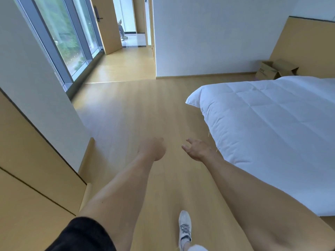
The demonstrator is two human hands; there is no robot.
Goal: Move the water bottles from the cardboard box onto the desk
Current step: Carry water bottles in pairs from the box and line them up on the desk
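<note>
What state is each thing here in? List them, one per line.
cardboard box: flaps open, on the floor by the wall, beyond the bed; contents not visible
left hand: holds nothing, fingers hidden, over the floor
right hand: open, fingers spread, empty
door: swung open
bed: made, white duvet spread over it
white shoe: on the foot, laced

There are two bare hands, a left hand [153, 148] and a right hand [196, 148], one open cardboard box [275, 70] on the floor, one bed [272, 124] with one white blanket, one white shoe [184, 227], one big window [61, 33], and one open door [107, 26].
</note>
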